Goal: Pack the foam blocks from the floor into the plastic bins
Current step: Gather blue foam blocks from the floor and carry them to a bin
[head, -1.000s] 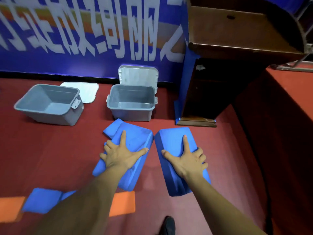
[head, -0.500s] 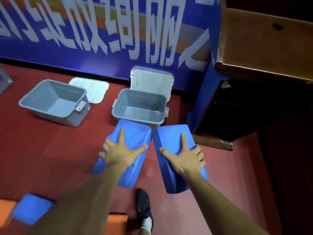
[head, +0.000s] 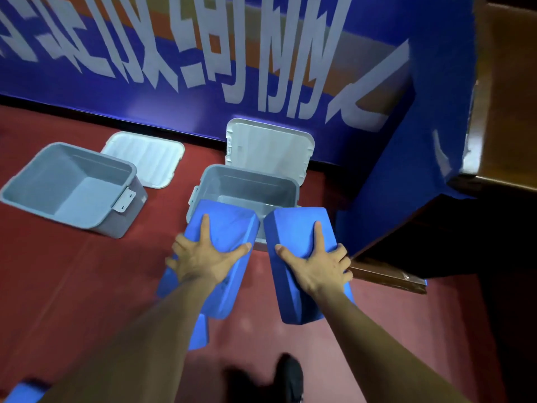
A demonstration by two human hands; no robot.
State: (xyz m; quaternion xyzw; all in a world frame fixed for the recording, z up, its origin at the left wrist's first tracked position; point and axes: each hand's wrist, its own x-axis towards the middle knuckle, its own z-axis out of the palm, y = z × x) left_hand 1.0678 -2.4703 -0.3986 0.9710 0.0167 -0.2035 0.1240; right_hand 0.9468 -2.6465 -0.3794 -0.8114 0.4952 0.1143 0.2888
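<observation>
I carry two blue foam blocks in the air. My left hand (head: 203, 255) grips the left foam block (head: 229, 225) from above, thumb round its right edge. My right hand (head: 316, 264) grips the right foam block (head: 296, 228) the same way. Both blocks' far ends reach over the near rim of the grey plastic bin (head: 247, 181), which holds nothing. A second grey bin (head: 72, 187), also with nothing in it, stands tilted to the left. Another blue foam piece (head: 199, 333) shows below the left block, partly hidden by my left arm.
One white lid (head: 145, 158) lies flat behind the left bin; another white lid (head: 268, 146) leans on the blue banner wall behind the near bin. A wooden lectern (head: 505, 91) stands at the right. My dark shoe (head: 287, 376) is on the red carpet. A blue block (head: 23, 392) lies bottom left.
I have stepped closer to the bins, carrying both blocks forward. Their far ends now overlap the near bin's rim. Both grips are unchanged.
</observation>
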